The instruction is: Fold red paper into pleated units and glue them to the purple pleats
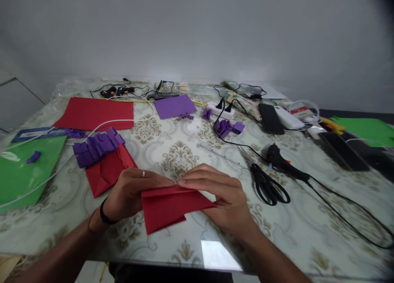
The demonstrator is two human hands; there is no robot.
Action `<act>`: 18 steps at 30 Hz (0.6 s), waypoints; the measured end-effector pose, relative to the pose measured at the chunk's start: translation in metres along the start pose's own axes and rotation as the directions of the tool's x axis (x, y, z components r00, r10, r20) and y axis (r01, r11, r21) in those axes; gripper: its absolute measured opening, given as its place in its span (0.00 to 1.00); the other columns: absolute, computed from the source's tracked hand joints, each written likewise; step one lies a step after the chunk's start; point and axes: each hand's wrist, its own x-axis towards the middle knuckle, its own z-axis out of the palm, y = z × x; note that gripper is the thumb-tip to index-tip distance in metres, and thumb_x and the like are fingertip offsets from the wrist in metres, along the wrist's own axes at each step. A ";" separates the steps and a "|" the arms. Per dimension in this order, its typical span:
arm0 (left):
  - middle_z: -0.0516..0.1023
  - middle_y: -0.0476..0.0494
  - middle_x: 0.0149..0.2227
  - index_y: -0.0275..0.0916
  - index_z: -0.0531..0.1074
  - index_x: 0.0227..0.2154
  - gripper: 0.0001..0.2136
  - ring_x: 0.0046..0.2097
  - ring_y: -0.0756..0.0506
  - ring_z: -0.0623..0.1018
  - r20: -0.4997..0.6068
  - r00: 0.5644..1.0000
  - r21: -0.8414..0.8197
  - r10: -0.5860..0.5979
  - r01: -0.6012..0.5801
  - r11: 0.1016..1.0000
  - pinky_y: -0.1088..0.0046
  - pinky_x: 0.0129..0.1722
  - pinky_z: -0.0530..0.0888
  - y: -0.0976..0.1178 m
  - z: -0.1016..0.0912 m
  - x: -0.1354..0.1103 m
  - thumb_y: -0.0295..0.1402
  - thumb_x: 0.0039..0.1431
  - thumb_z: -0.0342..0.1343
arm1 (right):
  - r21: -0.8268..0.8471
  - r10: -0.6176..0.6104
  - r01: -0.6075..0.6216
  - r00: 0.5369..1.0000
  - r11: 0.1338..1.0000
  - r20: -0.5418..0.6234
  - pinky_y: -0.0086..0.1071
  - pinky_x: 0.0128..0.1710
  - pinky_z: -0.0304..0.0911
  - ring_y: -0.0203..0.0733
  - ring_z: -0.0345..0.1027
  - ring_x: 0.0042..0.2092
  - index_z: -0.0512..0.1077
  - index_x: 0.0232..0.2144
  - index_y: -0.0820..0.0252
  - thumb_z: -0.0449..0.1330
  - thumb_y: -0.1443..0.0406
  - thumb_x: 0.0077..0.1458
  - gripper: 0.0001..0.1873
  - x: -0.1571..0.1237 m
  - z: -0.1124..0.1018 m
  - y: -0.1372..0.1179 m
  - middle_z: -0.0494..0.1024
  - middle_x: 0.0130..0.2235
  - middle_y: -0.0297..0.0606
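A folded sheet of red paper (168, 209) is held between both hands above the near part of the table. My left hand (132, 190), with a ring and a black wristband, grips its left upper edge. On the other side, the fingers of my right hand (221, 194) press along the top fold; the thumb is mostly hidden behind the paper. Just beyond my left hand lies a folded red paper piece (106, 174), with a pleated purple paper strip (98, 147) resting over its far edge.
Black-handled scissors (267, 184) and a corded glue gun (286, 164) lie to the right. A white power strip (220, 110), purple paper scraps (224, 128) and phones (271, 118) sit farther back. Red sheets (98, 112) and a green pack (27, 172) are left. A white cable crosses there.
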 end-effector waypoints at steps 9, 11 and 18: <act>0.88 0.34 0.47 0.36 0.79 0.52 0.14 0.46 0.43 0.89 0.048 0.964 0.247 0.262 -0.266 0.932 0.73 0.46 0.84 -0.011 0.004 -0.003 0.19 0.67 0.58 | -0.216 -0.089 0.110 0.990 0.970 0.105 0.43 0.45 0.77 0.46 0.82 0.42 0.82 0.48 0.55 0.65 0.73 0.64 0.13 0.001 -0.005 0.001 0.88 0.41 0.41; 0.88 0.36 0.46 0.34 0.78 0.50 0.18 0.45 0.44 0.89 0.069 0.962 0.363 0.263 -0.270 0.892 0.73 0.45 0.85 -0.013 0.005 -0.004 0.13 0.62 0.54 | -0.357 -0.127 0.177 0.979 0.917 0.159 0.44 0.44 0.77 0.47 0.82 0.42 0.81 0.47 0.58 0.64 0.74 0.63 0.12 0.003 -0.006 0.000 0.88 0.42 0.42; 0.89 0.41 0.45 0.36 0.77 0.47 0.24 0.43 0.46 0.89 0.074 0.960 0.507 0.269 -0.269 0.819 0.72 0.42 0.85 -0.018 0.009 -0.006 0.13 0.51 0.48 | -0.534 -0.189 0.313 0.943 0.786 0.276 0.43 0.42 0.75 0.47 0.81 0.41 0.79 0.43 0.63 0.62 0.76 0.64 0.09 0.008 0.001 -0.007 0.88 0.41 0.42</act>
